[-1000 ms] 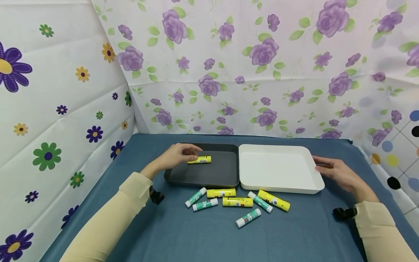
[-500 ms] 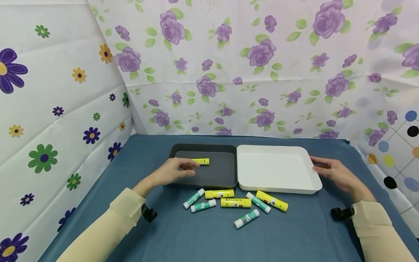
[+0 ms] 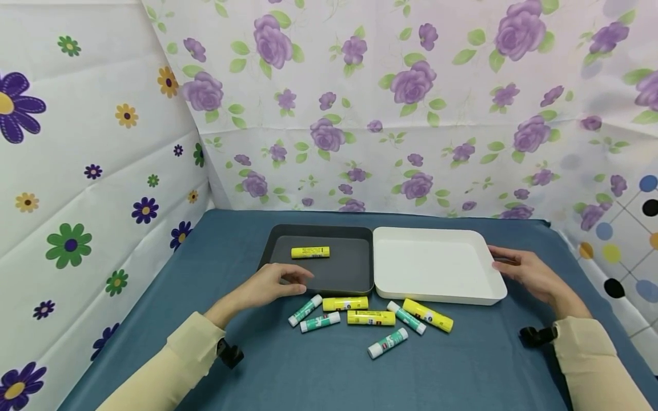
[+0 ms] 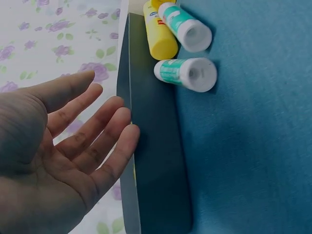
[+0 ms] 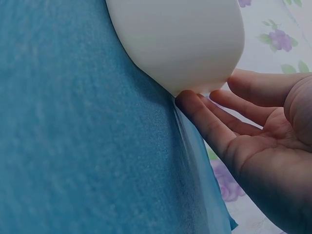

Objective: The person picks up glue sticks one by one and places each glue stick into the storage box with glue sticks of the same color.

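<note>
Screened-off tabletop corner, floral sheets, blue tablecloth

The left arm and right arm reach forward, well apart. The left hand curves loosely, thumb parted from its fingers; the right hand extends thumb and fingers.

The head view faces forward and down, sharing the dark tray with the left wrist's close view past the left grip and the white tray with the right wrist's past the right grip.
</note>
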Available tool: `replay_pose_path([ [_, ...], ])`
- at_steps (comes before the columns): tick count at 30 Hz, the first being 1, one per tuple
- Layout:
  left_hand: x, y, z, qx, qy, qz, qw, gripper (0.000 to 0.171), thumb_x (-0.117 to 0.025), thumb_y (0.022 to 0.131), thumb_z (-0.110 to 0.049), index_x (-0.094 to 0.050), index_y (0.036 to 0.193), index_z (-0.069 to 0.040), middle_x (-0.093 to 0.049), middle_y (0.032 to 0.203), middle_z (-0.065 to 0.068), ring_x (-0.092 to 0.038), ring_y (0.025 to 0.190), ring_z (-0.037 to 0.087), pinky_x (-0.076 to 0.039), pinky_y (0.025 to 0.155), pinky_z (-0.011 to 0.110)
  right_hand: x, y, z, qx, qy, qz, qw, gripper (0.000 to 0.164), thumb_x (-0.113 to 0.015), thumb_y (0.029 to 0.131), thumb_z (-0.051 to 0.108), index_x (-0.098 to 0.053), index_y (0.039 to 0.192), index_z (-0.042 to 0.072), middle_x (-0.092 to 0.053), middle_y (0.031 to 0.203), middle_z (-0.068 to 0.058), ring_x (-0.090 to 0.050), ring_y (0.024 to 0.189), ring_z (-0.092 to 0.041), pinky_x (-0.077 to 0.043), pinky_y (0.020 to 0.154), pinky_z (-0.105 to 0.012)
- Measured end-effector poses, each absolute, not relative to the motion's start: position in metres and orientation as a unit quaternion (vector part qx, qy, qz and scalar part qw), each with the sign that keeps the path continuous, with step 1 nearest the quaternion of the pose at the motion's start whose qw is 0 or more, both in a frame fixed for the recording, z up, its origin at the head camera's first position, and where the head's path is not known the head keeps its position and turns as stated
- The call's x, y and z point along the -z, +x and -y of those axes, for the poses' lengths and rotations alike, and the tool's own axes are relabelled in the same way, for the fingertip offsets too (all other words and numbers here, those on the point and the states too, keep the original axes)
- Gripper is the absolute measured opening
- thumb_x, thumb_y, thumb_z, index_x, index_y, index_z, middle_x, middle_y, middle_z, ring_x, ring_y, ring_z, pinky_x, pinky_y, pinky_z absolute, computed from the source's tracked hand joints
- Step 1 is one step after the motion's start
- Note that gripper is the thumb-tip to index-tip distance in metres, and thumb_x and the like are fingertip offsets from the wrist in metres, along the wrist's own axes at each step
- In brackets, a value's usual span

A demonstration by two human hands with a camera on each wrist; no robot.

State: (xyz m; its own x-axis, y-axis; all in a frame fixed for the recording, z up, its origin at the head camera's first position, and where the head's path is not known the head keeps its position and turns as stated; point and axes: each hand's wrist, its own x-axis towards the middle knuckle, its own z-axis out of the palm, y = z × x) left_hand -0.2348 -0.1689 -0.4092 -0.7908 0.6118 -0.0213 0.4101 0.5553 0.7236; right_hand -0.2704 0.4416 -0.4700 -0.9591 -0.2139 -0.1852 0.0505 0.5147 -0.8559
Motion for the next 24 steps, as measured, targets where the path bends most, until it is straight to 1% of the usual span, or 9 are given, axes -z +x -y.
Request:
replay_pose_path([
  [3,0.412,-0.232,0.170,-0.378,0.291,-0.869,0.134,0.035,-0.066,0.105,-0.021,-0.068,0.136,-0.005,-0.071,0.119,0.011,-0.067,0.106,0.020,-0.056,0.091,0.039,0.470,-0.271,-0.441,0.488,-0.050,-0.861,0.134,0.082,-0.059,0.106,0.044,-0.021,0.165,0.001,-0.022,0.166,-0.031,-0.025,0.149,-0.053,-0.031,0.113,-0.071],
  [5,0.413,-0.230,0.170,-0.382,0.284,-0.869,0.134,0.035,-0.067,0.104,-0.021,-0.069,0.136,-0.007,-0.071,0.120,0.011,-0.067,0.107,0.019,-0.055,0.092,0.039,0.469,-0.271,-0.441,0.486,-0.051,-0.862,0.134,0.082,-0.059,0.106,0.044,-0.022,0.165,0.001,-0.022,0.166,-0.031,-0.025,0.149,-0.053,-0.032,0.113,-0.070],
  [10,0.414,-0.227,0.170,-0.388,0.286,-0.865,0.137,0.035,-0.067,0.104,-0.021,-0.068,0.135,-0.006,-0.071,0.121,0.013,-0.066,0.106,0.018,-0.055,0.094,0.040,0.469,-0.270,-0.441,0.479,-0.052,-0.866,0.133,0.081,-0.058,0.107,0.044,-0.022,0.165,0.001,-0.023,0.166,-0.031,-0.027,0.149,-0.053,-0.034,0.112,-0.068],
  [18,0.418,-0.221,0.168,-0.390,0.296,-0.859,0.153,0.034,-0.067,0.104,-0.018,-0.068,0.135,-0.005,-0.072,0.116,0.013,-0.068,0.100,0.018,-0.057,0.085,0.030,0.469,-0.269,-0.440,0.478,-0.056,-0.867,0.131,0.080,-0.058,0.108,0.042,-0.021,0.164,-0.002,-0.022,0.165,-0.033,-0.027,0.148,-0.054,-0.032,0.111,-0.071],
  [24,0.424,-0.218,0.166,-0.379,0.293,-0.862,0.167,0.032,-0.067,0.103,-0.016,-0.069,0.134,-0.006,-0.073,0.114,0.008,-0.069,0.098,0.019,-0.057,0.080,0.029,0.470,-0.270,-0.440,0.466,-0.055,-0.873,0.131,0.080,-0.057,0.108,0.043,-0.021,0.164,-0.001,-0.023,0.165,-0.032,-0.027,0.148,-0.055,-0.034,0.111,-0.069],
])
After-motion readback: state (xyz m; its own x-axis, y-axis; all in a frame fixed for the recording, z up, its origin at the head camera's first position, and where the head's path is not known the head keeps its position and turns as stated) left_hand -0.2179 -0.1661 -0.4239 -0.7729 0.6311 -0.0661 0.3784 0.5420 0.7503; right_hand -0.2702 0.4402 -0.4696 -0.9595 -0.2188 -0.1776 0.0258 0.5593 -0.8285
